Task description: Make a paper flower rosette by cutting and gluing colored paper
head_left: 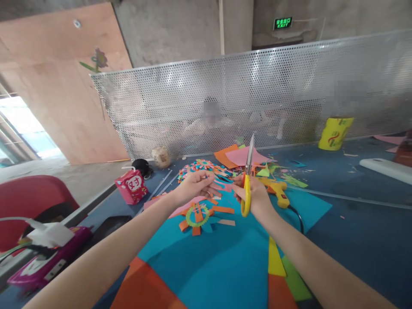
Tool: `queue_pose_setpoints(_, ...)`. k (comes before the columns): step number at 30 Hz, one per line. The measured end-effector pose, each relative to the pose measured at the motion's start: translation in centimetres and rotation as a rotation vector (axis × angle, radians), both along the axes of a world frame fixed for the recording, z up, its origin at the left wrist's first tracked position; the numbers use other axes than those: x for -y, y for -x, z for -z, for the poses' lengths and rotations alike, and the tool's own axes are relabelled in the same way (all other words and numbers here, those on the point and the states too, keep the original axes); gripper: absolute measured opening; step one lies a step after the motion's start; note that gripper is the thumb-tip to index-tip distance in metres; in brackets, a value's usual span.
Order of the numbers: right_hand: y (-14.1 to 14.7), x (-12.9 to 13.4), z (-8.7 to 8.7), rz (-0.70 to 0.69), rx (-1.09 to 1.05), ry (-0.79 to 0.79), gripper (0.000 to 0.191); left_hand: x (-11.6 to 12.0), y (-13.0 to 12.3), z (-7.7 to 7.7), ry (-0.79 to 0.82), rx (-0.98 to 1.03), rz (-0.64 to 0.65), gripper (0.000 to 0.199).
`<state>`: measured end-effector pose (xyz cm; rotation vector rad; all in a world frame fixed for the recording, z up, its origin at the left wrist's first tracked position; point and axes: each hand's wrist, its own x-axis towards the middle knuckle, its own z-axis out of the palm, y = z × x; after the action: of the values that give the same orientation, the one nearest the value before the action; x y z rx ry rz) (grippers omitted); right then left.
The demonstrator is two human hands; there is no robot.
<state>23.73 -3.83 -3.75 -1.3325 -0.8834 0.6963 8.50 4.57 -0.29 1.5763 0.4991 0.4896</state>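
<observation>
My right hand (260,196) grips a pair of scissors (247,193) by the yellow handles. The metal blades point up and away from me. To its left, my left hand (197,185) has its fingers curled together in a pinch; what lies between them is too small to make out. Below the hands, on a large blue felt sheet (206,262), lies a flower shape with a green scalloped ring (189,218) and orange loops. Orange strips (223,210) lie beside it. A yellow glue gun (277,192) rests just right of my right hand.
Coloured felt pieces (206,164) are heaped behind my hands, with orange and pink sheets (240,156) further back. A red box (131,186) and a purple power strip (51,262) sit left. A perforated metal screen (180,98) and a yellow roll (334,134) stand at the back.
</observation>
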Motion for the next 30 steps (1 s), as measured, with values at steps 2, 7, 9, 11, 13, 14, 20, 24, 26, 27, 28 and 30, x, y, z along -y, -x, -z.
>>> queue_pose_setpoints(2, -0.1, 0.0, 0.0, 0.016, -0.006, -0.029, 0.033, -0.2, 0.3, 0.2, -0.017, 0.001, -0.041, 0.034)
queue_pose_setpoints(7, -0.5, -0.2, 0.4, 0.042, -0.005, -0.097, 0.032, -0.5, 1.0, 0.5, -0.062, -0.021, -0.133, 0.033)
queue_pose_setpoints(9, -0.6, -0.3, 0.5, 0.042, 0.005, -0.109, 0.032, -0.3, 1.1, 0.5, -0.078, -0.033, -0.124, 0.034)
queue_pose_setpoints(11, -0.7, -0.3, 0.6, 0.037, 0.025, -0.111, 0.032, 0.1, 1.1, 0.6, -0.096, -0.040, -0.096, 0.043)
queue_pose_setpoints(13, -0.6, -0.3, 0.8, 0.032, 0.055, -0.105, 0.030, 0.4, 0.9, 0.8, -0.116, -0.042, -0.073, 0.049)
queue_pose_setpoints(14, -0.6, -0.3, 0.8, 0.032, 0.072, -0.100, 0.029, 0.5, 0.8, 0.9, -0.126, -0.040, -0.069, 0.046)
queue_pose_setpoints(20, -0.5, -0.3, 0.9, 0.062, 0.167, -0.074, 0.023, -0.3, -0.1, 1.6, -0.137, -0.037, -0.047, 0.023)
queue_pose_setpoints(24, -0.6, -0.4, 1.1, 0.083, 0.174, -0.078, 0.021, -0.8, -0.2, 1.6, -0.098, -0.060, -0.011, 0.022)
queue_pose_setpoints(26, -0.7, -0.5, 1.2, 0.084, 0.166, -0.079, 0.022, -0.9, -0.2, 1.6, -0.071, -0.069, 0.000, 0.024)
queue_pose_setpoints(27, -0.7, -0.5, 1.3, 0.085, 0.161, -0.080, 0.022, -1.0, -0.2, 1.7, -0.060, -0.069, -0.001, 0.025)
queue_pose_setpoints(28, -0.7, -0.6, 1.5, 0.088, 0.154, -0.081, 0.023, -1.2, -0.2, 1.7, -0.053, -0.068, -0.007, 0.026)
queue_pose_setpoints(30, -0.8, -0.7, 1.7, 0.101, 0.134, -0.082, 0.024, -1.8, -0.4, 1.8, -0.050, -0.068, -0.028, 0.028)
